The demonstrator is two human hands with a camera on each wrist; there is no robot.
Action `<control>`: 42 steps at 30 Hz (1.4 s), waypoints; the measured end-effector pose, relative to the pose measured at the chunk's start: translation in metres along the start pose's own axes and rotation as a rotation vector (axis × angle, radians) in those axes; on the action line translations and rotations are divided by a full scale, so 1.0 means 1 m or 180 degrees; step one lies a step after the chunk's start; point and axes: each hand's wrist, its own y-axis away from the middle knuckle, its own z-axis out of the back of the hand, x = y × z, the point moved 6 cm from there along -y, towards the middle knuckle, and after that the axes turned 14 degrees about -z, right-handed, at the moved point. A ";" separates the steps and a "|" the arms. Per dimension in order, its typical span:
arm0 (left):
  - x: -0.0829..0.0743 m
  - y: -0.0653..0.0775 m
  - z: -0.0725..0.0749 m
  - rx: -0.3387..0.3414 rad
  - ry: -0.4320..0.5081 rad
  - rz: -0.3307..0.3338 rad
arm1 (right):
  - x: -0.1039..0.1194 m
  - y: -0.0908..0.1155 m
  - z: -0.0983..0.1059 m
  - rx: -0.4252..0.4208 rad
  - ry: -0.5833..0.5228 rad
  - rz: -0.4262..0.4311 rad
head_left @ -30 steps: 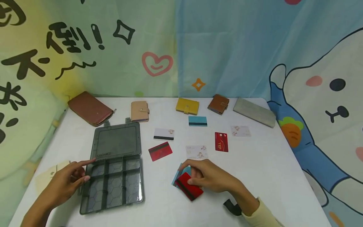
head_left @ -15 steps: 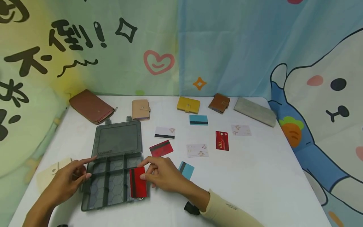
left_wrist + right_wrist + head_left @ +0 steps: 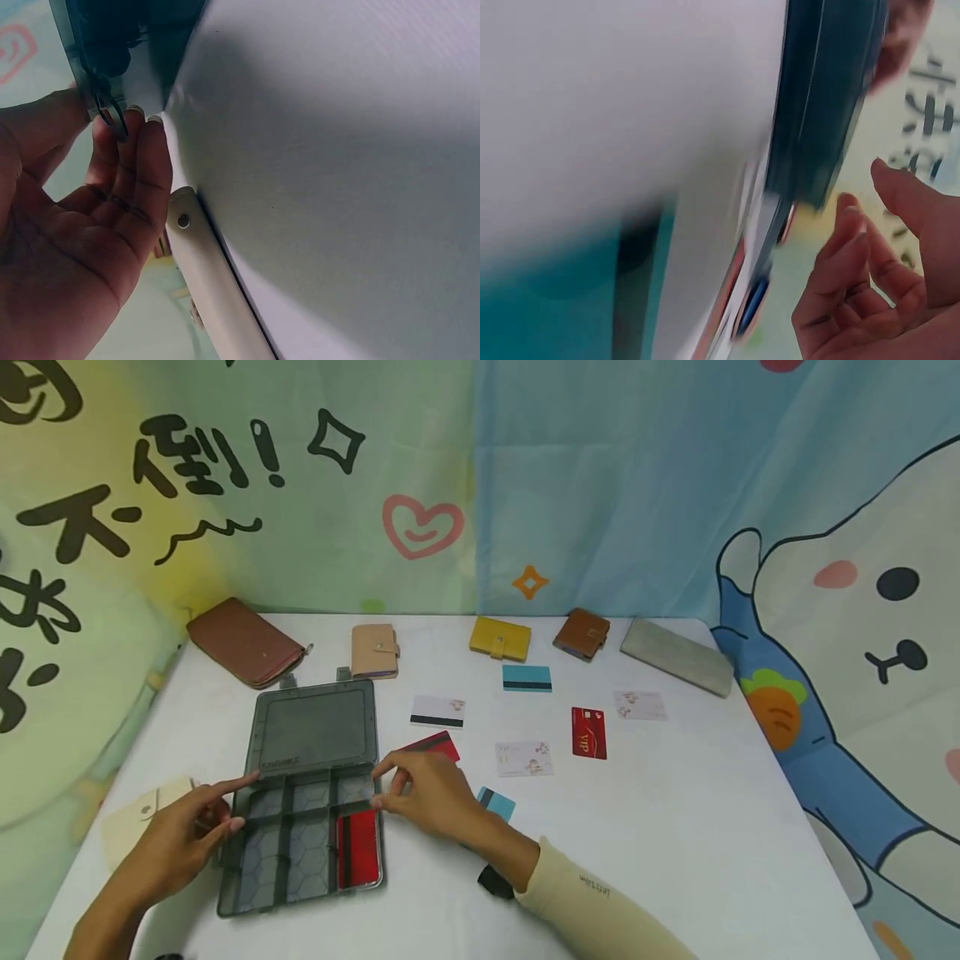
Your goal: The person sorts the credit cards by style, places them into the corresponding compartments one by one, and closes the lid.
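A dark grey box (image 3: 279,853) lies with its lid laid back, and a red card (image 3: 365,850) with a dark stripe sits in its front right compartment. My right hand (image 3: 427,793) is just beyond that card at the box's right edge, thumb and index finger apart with nothing between them. In the right wrist view the hand (image 3: 885,277) is beside the box's dark side wall (image 3: 810,105). My left hand (image 3: 168,843) rests at the box's left edge, index finger stretched along the rim. The left wrist view shows its fingertips (image 3: 154,131) against the box's side near a clasp (image 3: 110,114).
A blue card (image 3: 497,803) and a red card (image 3: 442,745) lie partly behind my right hand. Several cards, including a red VIP card (image 3: 588,732), spread rightward. Wallets line the back, among them a yellow one (image 3: 500,638). A cream wallet (image 3: 123,822) lies at far left.
My right hand has carried the red card left from above the blue card into the box's front right compartment and let go. My left hand stays at the box's left edge.
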 end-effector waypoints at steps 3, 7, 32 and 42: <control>0.000 0.001 0.001 -0.0016 -0.0009 0.0012 | -0.014 -0.019 0.014 -0.0113 0.0163 -0.0128; 0.001 0.001 0.001 -0.0024 -0.0007 0.0009 | -0.029 -0.038 0.024 -0.0054 0.0475 -0.0319; 0.002 0.003 -0.002 -0.0089 0.0106 0.0017 | -0.030 -0.031 0.041 0.0600 -0.0277 -0.0031; 0.002 0.001 -0.001 -0.0031 0.0070 0.0048 | -0.001 -0.003 0.022 0.1246 -0.1328 0.0183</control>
